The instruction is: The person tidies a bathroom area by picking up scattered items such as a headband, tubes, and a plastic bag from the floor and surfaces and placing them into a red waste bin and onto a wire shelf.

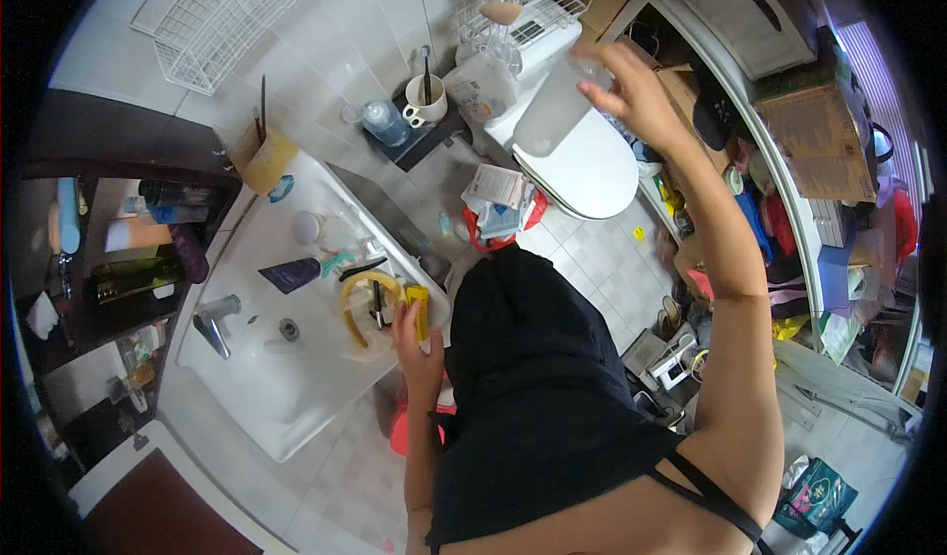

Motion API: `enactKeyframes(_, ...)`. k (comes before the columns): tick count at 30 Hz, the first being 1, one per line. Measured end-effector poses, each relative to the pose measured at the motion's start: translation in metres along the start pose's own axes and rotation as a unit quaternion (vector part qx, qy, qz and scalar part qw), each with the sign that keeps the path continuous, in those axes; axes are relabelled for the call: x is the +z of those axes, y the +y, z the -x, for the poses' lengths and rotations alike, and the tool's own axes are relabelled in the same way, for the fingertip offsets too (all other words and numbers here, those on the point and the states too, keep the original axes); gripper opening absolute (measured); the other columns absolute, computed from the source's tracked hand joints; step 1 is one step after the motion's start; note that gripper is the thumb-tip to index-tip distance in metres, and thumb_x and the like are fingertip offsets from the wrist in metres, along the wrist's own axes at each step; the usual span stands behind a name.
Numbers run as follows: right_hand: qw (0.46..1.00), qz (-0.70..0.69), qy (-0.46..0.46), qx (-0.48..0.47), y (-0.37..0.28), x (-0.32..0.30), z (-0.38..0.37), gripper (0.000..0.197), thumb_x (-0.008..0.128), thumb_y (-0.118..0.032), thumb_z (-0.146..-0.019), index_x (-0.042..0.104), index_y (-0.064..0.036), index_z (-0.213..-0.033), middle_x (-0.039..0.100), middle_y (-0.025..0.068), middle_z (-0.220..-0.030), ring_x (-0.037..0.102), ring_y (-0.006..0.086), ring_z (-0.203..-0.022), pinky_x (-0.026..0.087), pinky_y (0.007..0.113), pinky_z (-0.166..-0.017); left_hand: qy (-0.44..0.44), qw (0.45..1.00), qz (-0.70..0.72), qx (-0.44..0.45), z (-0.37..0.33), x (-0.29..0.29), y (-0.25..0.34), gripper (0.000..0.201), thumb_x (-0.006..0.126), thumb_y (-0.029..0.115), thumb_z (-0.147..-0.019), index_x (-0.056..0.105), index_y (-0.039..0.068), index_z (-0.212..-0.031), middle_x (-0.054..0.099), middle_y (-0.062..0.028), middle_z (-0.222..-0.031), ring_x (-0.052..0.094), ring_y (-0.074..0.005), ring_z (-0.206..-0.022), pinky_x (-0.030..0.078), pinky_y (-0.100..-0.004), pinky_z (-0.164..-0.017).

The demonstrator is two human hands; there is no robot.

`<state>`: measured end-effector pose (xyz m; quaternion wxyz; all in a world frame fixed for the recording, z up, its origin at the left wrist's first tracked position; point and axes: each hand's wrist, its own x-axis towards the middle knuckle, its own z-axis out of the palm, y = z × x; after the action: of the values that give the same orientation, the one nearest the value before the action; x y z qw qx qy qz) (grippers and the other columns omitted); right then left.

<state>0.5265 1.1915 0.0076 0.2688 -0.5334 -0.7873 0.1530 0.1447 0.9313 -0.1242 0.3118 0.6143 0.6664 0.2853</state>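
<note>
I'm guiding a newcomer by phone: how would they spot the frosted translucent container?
Find the closed white toilet. Overlapping it in view is the container held in the bare right hand. Smooth and frosted, it differs from the crinkled, see-through plastic bag to its left.

Bathroom, most likely in private home. White washbasin (258, 385) with metal tap (213, 324) and drain (288, 329); dark squeeze tube (289, 276) lying in washbasin. Left of washbasin: dark cabinet (113, 139), open shelves full of bottles. Past washbasin's far end: tiled wall (340, 72), white wire rack (237, 22) on it. Right of washbasin: white toilet (600, 165), lid down. Farther right of washbasin: shelving (792, 224) crammed with colourful household clutter, suggesting domestic use.
</note>
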Motion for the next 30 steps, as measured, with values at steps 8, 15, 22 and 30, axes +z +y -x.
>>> enactKeyframes(8,0.995,-0.049,-0.075,0.042,0.014,0.082,0.081,0.056,0.071,-0.026,-0.075,0.052,-0.0112,-0.125,0.055,0.018,-0.109,0.056,0.0355,-0.101,0.046,0.042,-0.088,-0.028,0.999,0.033,0.03,-0.007,0.021,0.011,0.045,0.058,0.015,-0.088,0.049,0.002,-0.13,0.044,-0.0252,-0.134,0.041,-0.0401,-0.126,0.032,-0.0449,-0.107)
enactKeyframes(15,0.989,-0.043,-0.143,0.021,0.017,0.175,0.169,0.084,0.084,-0.023,-0.059,0.042,-0.0005,-0.128,0.047,0.0224,-0.114,0.048,0.0414,-0.108,0.043,0.044,-0.094,-0.044,0.998,0.043,0.007,0.017,0.071,0.022,0.046,0.06,0.016,-0.087,0.049,0.002,-0.13,0.044,-0.0256,-0.135,0.042,-0.041,-0.125,0.033,-0.0448,-0.106)
enactKeyframes(22,0.963,-0.128,-0.235,0.023,0.036,0.191,0.243,0.076,0.08,-0.013,-0.064,0.044,-0.0052,-0.13,0.045,0.0179,-0.119,0.047,0.0364,-0.112,0.046,0.04,-0.091,-0.068,0.997,0.006,-0.044,0.04,0.175,0.029,0.051,0.062,0.016,-0.085,0.047,0.003,-0.132,0.043,-0.0236,-0.136,0.044,-0.0405,-0.123,0.035,-0.0437,-0.105)
enactKeyframes(30,0.971,-0.101,-0.21,0.052,0.111,0.253,0.264,0.07,0.078,-0.01,-0.064,0.046,-0.005,-0.126,0.046,0.0183,-0.121,0.048,0.0358,-0.113,0.048,0.039,-0.089,-0.118,0.987,-0.018,-0.109,0.126,0.253,0.015,0.052,0.063,0.017,-0.085,0.047,0.004,-0.133,0.044,-0.0241,-0.135,0.044,-0.0407,-0.124,0.037,-0.0449,-0.104)
